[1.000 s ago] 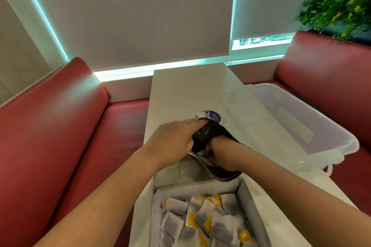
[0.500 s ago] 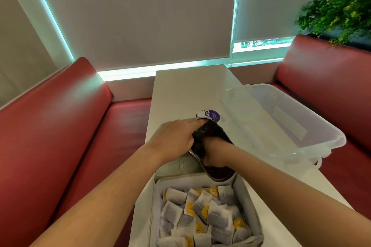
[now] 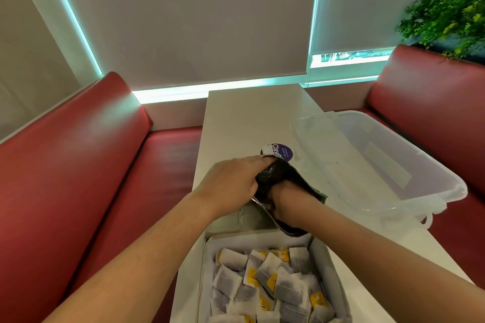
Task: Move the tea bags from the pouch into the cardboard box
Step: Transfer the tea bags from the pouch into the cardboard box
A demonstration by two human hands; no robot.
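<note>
1. red bench seat (image 3: 78, 165): runs along the left side of the white table (image 3: 249, 118).
2. left hand (image 3: 231, 181): reaches in from the lower left and holds the black pouch (image 3: 284, 173) at its far end. the fingers lie close together and curve over the crumpled top of the pouch. the thumb is under the hand, out of view.
3. pouch: lies on the table just beyond the cardboard box (image 3: 262, 236), with its open mouth facing the box.
4. round purple label (image 3: 279, 151): shows at the far tip of the pouch. whether it is on the pouch or on the table cannot be determined.
5. right hand (image 3: 286, 203): inserted into the mouth of the pouch. its fingers are hidden inside, so their state cannot be determined.
6. tea bags (image 3: 265, 278): a loose pile with yellow tags fills the open box at the near edge of the table. any bags inside the pouch are out of view.
7. clear plastic bin (image 3: 393, 165): stands at the right side of the table, close to the pouch.
8. green plant (image 3: 451, 13): stands behind the right-hand red bench (image 3: 425, 102).
</note>
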